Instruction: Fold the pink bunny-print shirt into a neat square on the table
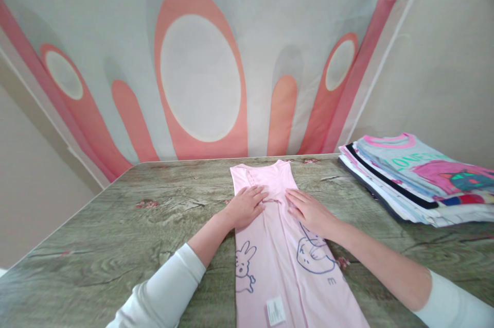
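A pink sleeveless garment (270, 245) lies lengthwise on the table, its neckline at the far end and its sides folded inward so two edges run down the middle. Blue line drawings, a rabbit and a rounded figure, show on it, and a white label (275, 311) sits near the bottom of the view. My left hand (247, 206) rests flat on the upper left part of the cloth, fingers stretched out. Opposite it, my right hand (311, 210) lies palm down on the upper right edge, fingers extended. The garment's lower end is outside the view.
A stack of folded clothes (417, 184) stands on the right of the wood-patterned table (154, 245), a grey shirt with pink trim on top. Behind the table's far edge rises a wall (262, 19) with orange and white rounded shapes.
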Tool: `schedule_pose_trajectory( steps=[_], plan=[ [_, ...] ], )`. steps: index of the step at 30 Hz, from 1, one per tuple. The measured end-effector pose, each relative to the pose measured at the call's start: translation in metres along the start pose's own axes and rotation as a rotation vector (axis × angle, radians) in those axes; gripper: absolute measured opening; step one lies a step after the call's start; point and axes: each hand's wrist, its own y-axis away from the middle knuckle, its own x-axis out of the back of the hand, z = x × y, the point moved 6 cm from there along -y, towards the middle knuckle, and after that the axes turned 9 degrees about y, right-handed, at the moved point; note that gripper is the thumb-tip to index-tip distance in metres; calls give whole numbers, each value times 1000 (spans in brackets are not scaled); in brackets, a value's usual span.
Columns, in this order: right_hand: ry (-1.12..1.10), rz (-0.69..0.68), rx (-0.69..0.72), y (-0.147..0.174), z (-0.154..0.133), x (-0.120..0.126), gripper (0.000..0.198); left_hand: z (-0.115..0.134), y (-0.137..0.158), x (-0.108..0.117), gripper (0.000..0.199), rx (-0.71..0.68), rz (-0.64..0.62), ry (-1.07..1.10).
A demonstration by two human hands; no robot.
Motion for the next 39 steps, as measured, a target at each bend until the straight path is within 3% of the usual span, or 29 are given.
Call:
schedule_pose_trajectory(
  steps=[3,7,11,16,22,29,39],
  plan=[
    [46,15,-21,15,-2,9,44,6,-7,8,36,3,40,-24],
    [-34,82,41,27,-30,33,30,29,-26,18,29,-78,116,-42],
    [-186,68,84,34,-58,42,24,51,-43,12,13,-184,42,-127],
    [-225,46,82,35,-63,39,22,56,-49,6,12,-237,25,-256],
    [-196,24,95,33,-62,37,20,49,-47,3,14,-146,39,-251],
    [-244,-4,91,31,-60,37,15,41,-42,5,14,-30,139,-50],
    [-305,-16,106,31,-60,41,15,44,-45,0,13,35,126,-84]
  ],
)
